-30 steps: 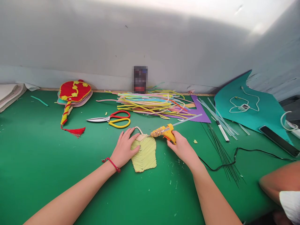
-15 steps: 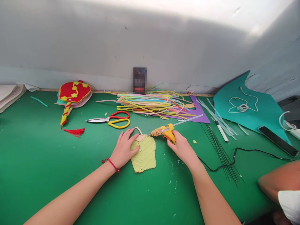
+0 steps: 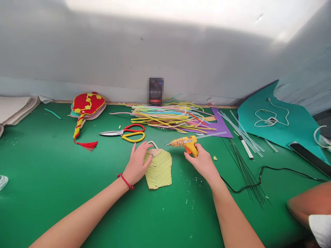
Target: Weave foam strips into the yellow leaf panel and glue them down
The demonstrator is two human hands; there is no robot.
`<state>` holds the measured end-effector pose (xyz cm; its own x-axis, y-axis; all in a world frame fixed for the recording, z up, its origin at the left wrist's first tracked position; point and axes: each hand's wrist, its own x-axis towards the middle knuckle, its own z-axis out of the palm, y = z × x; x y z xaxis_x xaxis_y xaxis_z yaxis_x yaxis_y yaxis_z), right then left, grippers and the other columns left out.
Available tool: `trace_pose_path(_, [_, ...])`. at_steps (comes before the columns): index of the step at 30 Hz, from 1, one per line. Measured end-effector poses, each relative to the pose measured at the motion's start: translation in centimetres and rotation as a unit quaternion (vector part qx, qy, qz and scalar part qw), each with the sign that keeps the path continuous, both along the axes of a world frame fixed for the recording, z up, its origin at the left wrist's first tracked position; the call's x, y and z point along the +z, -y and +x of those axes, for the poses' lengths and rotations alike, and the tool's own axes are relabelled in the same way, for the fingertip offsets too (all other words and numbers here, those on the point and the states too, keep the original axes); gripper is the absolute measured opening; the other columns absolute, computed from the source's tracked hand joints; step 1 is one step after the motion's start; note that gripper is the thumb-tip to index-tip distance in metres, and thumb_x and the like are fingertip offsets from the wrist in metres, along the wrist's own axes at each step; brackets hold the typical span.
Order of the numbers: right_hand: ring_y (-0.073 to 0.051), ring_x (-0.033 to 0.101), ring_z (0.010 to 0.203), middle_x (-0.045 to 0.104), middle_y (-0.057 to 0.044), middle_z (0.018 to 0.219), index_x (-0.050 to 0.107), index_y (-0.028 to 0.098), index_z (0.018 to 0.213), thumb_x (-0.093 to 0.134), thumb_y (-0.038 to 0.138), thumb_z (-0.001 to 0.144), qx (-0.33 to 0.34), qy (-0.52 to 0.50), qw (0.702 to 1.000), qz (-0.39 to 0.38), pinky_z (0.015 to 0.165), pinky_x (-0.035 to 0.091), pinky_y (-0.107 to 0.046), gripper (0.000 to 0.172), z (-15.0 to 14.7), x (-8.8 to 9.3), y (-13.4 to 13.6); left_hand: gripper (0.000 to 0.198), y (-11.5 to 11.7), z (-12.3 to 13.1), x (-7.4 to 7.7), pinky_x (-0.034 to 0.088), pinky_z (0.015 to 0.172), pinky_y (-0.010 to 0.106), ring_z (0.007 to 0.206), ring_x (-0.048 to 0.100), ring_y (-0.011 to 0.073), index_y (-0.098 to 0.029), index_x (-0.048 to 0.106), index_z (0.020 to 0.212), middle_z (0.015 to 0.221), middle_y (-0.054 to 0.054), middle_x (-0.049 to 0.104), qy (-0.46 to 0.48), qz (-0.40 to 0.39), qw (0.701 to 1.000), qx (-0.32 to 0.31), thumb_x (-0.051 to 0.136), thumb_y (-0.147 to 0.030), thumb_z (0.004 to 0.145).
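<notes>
A flat pale yellow-green panel, covered in slanting rows of pipe cleaner, lies on the green table. Along its top edge runs a pale pink pipe cleaner that bends up in a loop and disappears under the fingers of my left hand. That hand rests over the panel's upper left corner, fingers curled on the pipe cleaner, thumb by the panel's surface. My right hand grips a yellow glue gun by its handle. Its nozzle points left, just above and clear of the panel's upper right edge.
Red-and-yellow scissors lie beyond my left hand. A heap of coloured pipe cleaners sits behind. Farther left is a red fan-shaped piece with a tassel. Glue sticks, a marker, green wires and a black cord lie right.
The glue gun's nozzle has lifted off the panel's top edge and moved slightly up and right. My left thumb has drawn back towards the fingers. The view has shifted a little.
</notes>
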<state>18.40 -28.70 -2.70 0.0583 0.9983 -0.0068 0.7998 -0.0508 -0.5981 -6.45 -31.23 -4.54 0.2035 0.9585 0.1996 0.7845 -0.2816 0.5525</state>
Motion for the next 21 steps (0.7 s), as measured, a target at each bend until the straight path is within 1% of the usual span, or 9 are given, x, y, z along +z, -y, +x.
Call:
trace_pose_path(3, [-0.02, 0.058, 0.074, 0.063, -0.004, 0.089, 0.048, 0.022, 0.092, 0.053, 0.041, 0.071, -0.003, -0.005, 1.0, 0.0, 0.061, 0.042, -0.029, 0.029, 0.1, 0.0, -0.1, 0.036, -1.2, 0.4, 0.0, 0.008, 0.11, 0.052, 0.132, 0.029, 0.02, -0.022, 0.044, 0.122, 0.135, 0.007, 0.046, -0.028, -0.032, 0.999, -0.007, 0.031, -0.026, 0.088])
trace_pose_path(5, [-0.02, 0.058, 0.074, 0.063, -0.004, 0.089, 0.049, 0.022, 0.093, 0.053, 0.042, 0.07, -0.004, -0.007, 1.0, 0.002, 0.06, 0.041, -0.028, 0.03, 0.2, -0.1, -0.1, 0.04, -2.2, 0.6, -0.1, 0.007, 0.109, 0.054, 0.135, 0.024, 0.0231, -0.022, 0.041, 0.126, 0.144, 0.008, 0.033, -0.045, -0.035, 0.998, -0.021, 0.037, -0.029, 0.086])
trace_pose_path(7, [-0.02, 0.058, 0.073, 0.063, -0.004, 0.088, 0.049, 0.022, 0.093, 0.053, 0.043, 0.07, -0.004, -0.011, 1.0, 0.002, 0.059, 0.041, -0.028, 0.031, 0.2, -0.1, -0.1, 0.043, -2.7, 0.4, -0.1, 0.009, 0.108, 0.055, 0.134, 0.023, 0.0243, -0.023, 0.039, 0.128, 0.146, 0.009, 0.027, -0.045, -0.023, 0.999, -0.015, 0.041, -0.031, 0.086])
trace_pose_path(8, [-0.02, 0.058, 0.073, 0.063, -0.004, 0.088, 0.049, 0.022, 0.093, 0.053, 0.043, 0.07, -0.004, -0.013, 1.0, 0.003, 0.059, 0.041, -0.028, 0.032, 0.3, -0.1, -0.1, 0.043, -2.7, 0.3, -0.1, 0.012, 0.109, 0.054, 0.133, 0.026, 0.0241, -0.023, 0.04, 0.127, 0.145, 0.009, 0.029, -0.038, -0.012, 0.999, -0.004, 0.042, -0.032, 0.086])
trace_pose_path(10, [-0.02, 0.058, 0.073, 0.063, -0.004, 0.088, 0.049, 0.022, 0.094, 0.053, 0.043, 0.07, -0.003, -0.017, 1.0, 0.007, 0.059, 0.041, -0.028, 0.032, 0.3, -0.2, -0.1, 0.037, -2.3, -0.2, 0.0, 0.024, 0.107, 0.048, 0.127, 0.036, 0.0234, -0.021, 0.046, 0.121, 0.136, 0.01, 0.04, -0.023, 0.017, 0.999, 0.028, 0.044, -0.031, 0.085])
trace_pose_path(13, [-0.02, 0.058, 0.072, 0.063, -0.004, 0.087, 0.049, 0.022, 0.093, 0.053, 0.043, 0.07, -0.004, -0.028, 1.0, 0.014, 0.06, 0.042, -0.029, 0.031, 0.3, -0.2, 0.0, 0.029, -1.0, -1.2, 0.1, 0.041, 0.093, 0.04, 0.108, 0.05, 0.0241, -0.02, 0.054, 0.107, 0.112, 0.009, 0.054, -0.028, 0.023, 0.996, 0.083, 0.048, -0.034, 0.083])
trace_pose_path(15, [-0.02, 0.058, 0.073, 0.064, -0.005, 0.087, 0.049, 0.022, 0.092, 0.053, 0.043, 0.07, -0.005, -0.036, 0.999, 0.015, 0.062, 0.042, -0.03, 0.031, 0.2, -0.2, 0.0, 0.028, -0.2, -1.8, 0.0, 0.044, 0.085, 0.04, 0.098, 0.053, 0.025, -0.021, 0.056, 0.1, 0.101, 0.007, 0.055, -0.048, -0.008, 0.993, 0.106, 0.053, -0.039, 0.079])
trace_pose_path(17, [-0.02, 0.058, 0.074, 0.064, -0.005, 0.087, 0.048, 0.022, 0.092, 0.054, 0.043, 0.07, -0.005, -0.04, 0.999, 0.014, 0.063, 0.042, -0.03, 0.031, 0.0, -0.2, 0.1, 0.03, 0.2, -2.2, -0.1, 0.044, 0.081, 0.041, 0.092, 0.053, 0.0252, -0.021, 0.057, 0.095, 0.096, 0.005, 0.055, -0.061, -0.043, 0.991, 0.11, 0.058, -0.043, 0.074])
trace_pose_path(21, [-0.02, 0.058, 0.072, 0.064, -0.005, 0.086, 0.049, 0.021, 0.09, 0.054, 0.042, 0.07, -0.001, -0.037, 0.999, 0.006, 0.063, 0.042, -0.03, 0.03, -0.4, 0.0, 0.2, 0.023, 0.0, -2.1, -0.1, 0.043, 0.077, 0.04, 0.088, 0.052, 0.0241, -0.021, 0.055, 0.084, 0.092, 0.004, 0.054, -0.056, -0.086, 0.989, 0.106, 0.062, -0.038, 0.07])
